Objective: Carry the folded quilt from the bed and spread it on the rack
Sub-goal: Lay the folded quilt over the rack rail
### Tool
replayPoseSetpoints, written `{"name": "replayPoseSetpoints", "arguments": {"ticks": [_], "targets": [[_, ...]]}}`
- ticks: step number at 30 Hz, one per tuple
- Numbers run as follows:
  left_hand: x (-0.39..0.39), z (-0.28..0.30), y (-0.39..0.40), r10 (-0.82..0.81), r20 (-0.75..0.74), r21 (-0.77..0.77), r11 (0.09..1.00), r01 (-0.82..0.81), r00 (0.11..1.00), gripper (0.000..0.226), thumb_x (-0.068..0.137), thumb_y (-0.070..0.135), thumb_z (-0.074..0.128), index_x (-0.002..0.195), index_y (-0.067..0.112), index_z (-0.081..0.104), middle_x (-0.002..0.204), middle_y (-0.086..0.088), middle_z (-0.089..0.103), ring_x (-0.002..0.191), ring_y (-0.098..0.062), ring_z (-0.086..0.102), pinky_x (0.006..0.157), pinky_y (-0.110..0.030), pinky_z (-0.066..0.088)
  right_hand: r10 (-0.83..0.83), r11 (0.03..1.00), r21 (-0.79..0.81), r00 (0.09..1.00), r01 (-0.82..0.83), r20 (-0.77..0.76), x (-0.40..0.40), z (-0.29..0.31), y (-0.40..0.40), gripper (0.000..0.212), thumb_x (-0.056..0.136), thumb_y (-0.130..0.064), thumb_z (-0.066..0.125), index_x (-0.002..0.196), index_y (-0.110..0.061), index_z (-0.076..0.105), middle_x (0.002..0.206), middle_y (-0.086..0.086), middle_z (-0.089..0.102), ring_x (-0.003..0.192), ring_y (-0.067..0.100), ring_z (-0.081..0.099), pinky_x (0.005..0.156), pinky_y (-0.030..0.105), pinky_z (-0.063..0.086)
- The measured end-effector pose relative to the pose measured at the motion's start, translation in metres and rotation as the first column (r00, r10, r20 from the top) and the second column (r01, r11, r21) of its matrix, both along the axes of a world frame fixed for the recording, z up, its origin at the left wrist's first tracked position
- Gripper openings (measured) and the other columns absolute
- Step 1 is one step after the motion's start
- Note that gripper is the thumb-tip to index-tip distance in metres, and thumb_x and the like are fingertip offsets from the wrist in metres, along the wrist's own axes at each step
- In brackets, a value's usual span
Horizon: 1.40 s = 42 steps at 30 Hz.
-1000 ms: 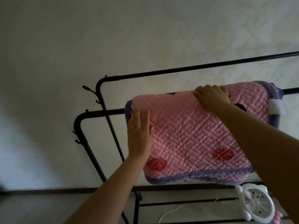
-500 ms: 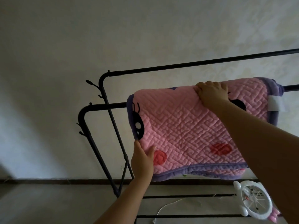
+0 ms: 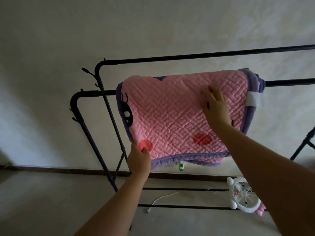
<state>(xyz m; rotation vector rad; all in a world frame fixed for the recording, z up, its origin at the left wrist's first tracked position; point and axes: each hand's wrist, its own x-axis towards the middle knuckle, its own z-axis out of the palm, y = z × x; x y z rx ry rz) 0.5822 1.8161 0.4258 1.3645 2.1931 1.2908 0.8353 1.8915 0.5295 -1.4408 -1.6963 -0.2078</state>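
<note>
The left hand point(image 3: 139, 159) pinches the lower left corner of the quilt point(image 3: 172, 120), thumb in front and the other fingers hidden behind, while the right hand point(image 3: 215, 106) lies flat and open on its pink face. The quilt hangs folded over the nearer bar of the rack point(image 3: 88, 94), so spreading seems underway; next it likely needs unfolding along the bar. Its back layers and the rack's right end are out of sight.

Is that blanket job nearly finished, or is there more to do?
Carrying looks done: the quilt hangs over the rack's front bar. In hand: the left hand grips its lower corner while the right hand lies flat on it. Left: it is folded in layers, not spread out.
</note>
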Motion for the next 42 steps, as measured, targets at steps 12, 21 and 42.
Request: {"name": "replayPoseSetpoints", "arguments": {"ticks": [12, 21, 42], "targets": [[-0.003, 0.042, -0.046, 0.026, 0.105, 0.099, 0.994, -0.036, 0.994, 0.033, 0.095, 0.02, 0.054, 0.124, 0.008, 0.045, 0.113, -0.014, 0.064, 0.1, -0.034, 0.063, 0.084, -0.044, 0.052, -0.575, 0.711, -0.672, 0.723, 0.208, -0.384, 0.013, -0.131, -0.089, 0.07, 0.086, -0.048, 0.057, 0.133, -0.002, 0.034, 0.135, 0.024, 0.043, 0.12, 0.042, 0.046, 0.097, 0.051, 0.042], [-0.028, 0.061, -0.069, -0.034, 0.059, 0.19, 0.981, 0.022, 0.998, 0.047, 0.094, 0.028, 0.057, 0.135, 0.011, 0.041, 0.116, -0.011, 0.063, 0.102, -0.03, 0.063, 0.077, -0.034, 0.047, -0.649, 0.462, -0.632, 0.249, -0.622, -0.719, -0.034, -0.127, -0.111, 0.124, 0.06, -0.084, 0.051, 0.15, -0.01, 0.009, 0.155, 0.027, 0.011, 0.133, 0.057, 0.027, 0.092, 0.073, 0.037], [-0.059, 0.077, -0.098, -0.201, -0.267, 0.12, 0.964, 0.239, 0.943, 0.066, 0.094, 0.024, 0.056, 0.149, 0.021, 0.021, 0.114, -0.014, 0.065, 0.098, -0.032, 0.064, 0.083, -0.048, 0.053, -0.214, 0.954, -0.149, -0.245, -0.259, -0.945, -0.024, -0.091, -0.153, 0.054, 0.092, -0.045, 0.054, 0.135, -0.012, 0.046, 0.107, -0.003, 0.059, 0.092, 0.015, 0.063, 0.067, 0.028, 0.051]]}}
